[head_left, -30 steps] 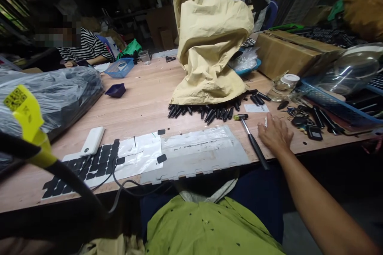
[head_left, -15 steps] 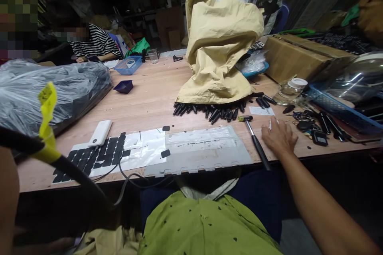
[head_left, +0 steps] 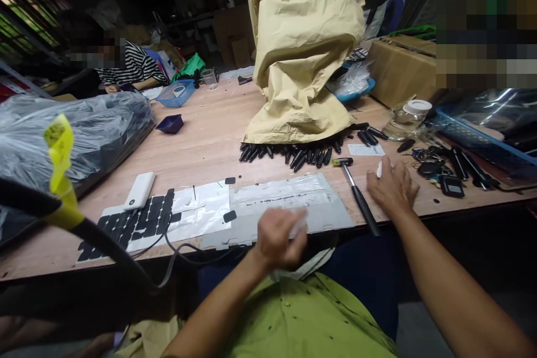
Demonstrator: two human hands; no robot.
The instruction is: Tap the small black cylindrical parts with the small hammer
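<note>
My left hand (head_left: 279, 238) is raised over the near edge of a grey-white sheet (head_left: 293, 190), its fingers curled closed. Motion blurs it, and whatever may be in the fingers, a pale patch at most, cannot be made out. To the right, my right hand (head_left: 393, 187) rests on the table with bent fingers around a small white piece (head_left: 379, 170), mostly hidden. Between the hands lies a small hammer (head_left: 361, 204) with a black grip and a yellowish head end. Several black tube-shaped parts (head_left: 300, 158) lie beyond the sheet, partly under a large yellowish bag (head_left: 300, 78).
A sheet of black stickers (head_left: 145, 218), a white power bank (head_left: 140, 190) and a dark cable (head_left: 121, 251) occupy the left. Keys (head_left: 428, 169), a lidded jar (head_left: 413, 117) and a blue basket (head_left: 474, 134) stand right. A person in stripes (head_left: 134, 64) sits at far left.
My left hand has come into view from below and now hovers over the sheet, fingers closed. My right hand stays in nearly the same place. The camera view has shifted slightly.
</note>
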